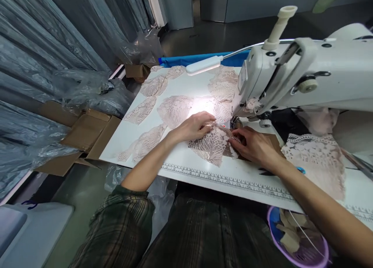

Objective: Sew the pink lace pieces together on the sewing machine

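Both hands work at the needle end of a white sewing machine (291, 71). A pale pink lace piece (210, 145) lies in front of the presser foot (233, 123), its pointed end toward the table's front edge. My left hand (196, 126) rests on its upper left part, fingers bent over the lace. My right hand (252, 143) pinches the right edge of the same piece between thumb and fingers, just right of the foot. Another lace piece (175, 109) lies flat behind my left hand, under the bright lamp light.
More lace pieces (145, 141) lie around the white table (116, 153), which has a ruler strip (210, 178) along its front. A lamp (204, 65) hangs over it. Scissors (358, 163) and lace fabric (316, 163) are at right. A purple basket (272, 229) and cardboard boxes (87, 132) stand below.
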The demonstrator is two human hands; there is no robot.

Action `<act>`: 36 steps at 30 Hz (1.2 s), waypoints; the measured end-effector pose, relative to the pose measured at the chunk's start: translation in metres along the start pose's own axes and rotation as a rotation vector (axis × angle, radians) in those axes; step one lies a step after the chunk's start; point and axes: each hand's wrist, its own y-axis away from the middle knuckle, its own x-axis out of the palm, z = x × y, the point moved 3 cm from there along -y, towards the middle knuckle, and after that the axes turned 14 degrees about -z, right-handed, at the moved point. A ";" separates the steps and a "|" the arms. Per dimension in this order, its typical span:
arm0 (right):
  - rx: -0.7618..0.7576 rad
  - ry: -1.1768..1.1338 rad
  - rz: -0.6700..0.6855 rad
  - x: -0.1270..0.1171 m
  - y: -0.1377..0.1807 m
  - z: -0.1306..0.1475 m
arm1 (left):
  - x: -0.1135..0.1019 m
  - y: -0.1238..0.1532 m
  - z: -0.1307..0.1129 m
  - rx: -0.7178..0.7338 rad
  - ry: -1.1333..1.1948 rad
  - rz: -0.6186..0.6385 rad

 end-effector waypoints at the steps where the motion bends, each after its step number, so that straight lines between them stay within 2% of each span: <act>1: 0.002 -0.002 -0.010 0.000 0.001 -0.001 | 0.005 0.000 0.001 0.020 -0.029 -0.013; 5: 0.015 -0.078 -0.070 -0.004 0.007 -0.004 | 0.019 0.005 -0.003 0.030 -0.054 -0.088; 7: 0.037 -0.165 -0.136 -0.009 0.008 -0.007 | 0.023 0.008 -0.009 -0.021 0.031 -0.114; 8: 0.065 -0.226 -0.125 -0.010 0.008 -0.009 | 0.023 0.009 -0.012 -0.048 0.100 -0.117; 11: 0.316 -0.336 -0.008 -0.009 0.008 -0.014 | 0.019 0.014 -0.022 -0.170 0.246 -0.116; 15: 0.755 -0.575 0.138 -0.008 0.012 -0.011 | 0.002 0.018 -0.029 -0.321 0.321 -0.118; 18: 0.935 -0.725 0.218 -0.008 0.011 -0.002 | -0.012 0.021 -0.030 -0.367 0.291 -0.088; 21: 0.957 -0.636 0.185 -0.013 0.005 0.012 | -0.031 0.029 -0.025 -0.327 0.117 -0.093; 23: 0.946 -0.588 0.168 -0.017 0.001 0.023 | -0.053 0.043 -0.019 -0.308 -0.056 -0.137; 26: 0.924 -0.611 0.180 -0.019 0.000 0.030 | -0.095 0.080 -0.002 -0.373 -0.292 -0.243; 29: 0.828 -0.666 0.186 -0.010 0.002 0.018 | -0.125 0.124 0.021 -0.503 -0.453 -0.244; 32: 0.720 -0.700 0.203 0.002 0.006 0.000 | -0.134 0.157 0.042 -0.610 -0.468 -0.277; 36: 0.656 -0.704 0.212 0.011 0.012 -0.015 | -0.130 0.169 0.051 -0.632 -0.166 -0.437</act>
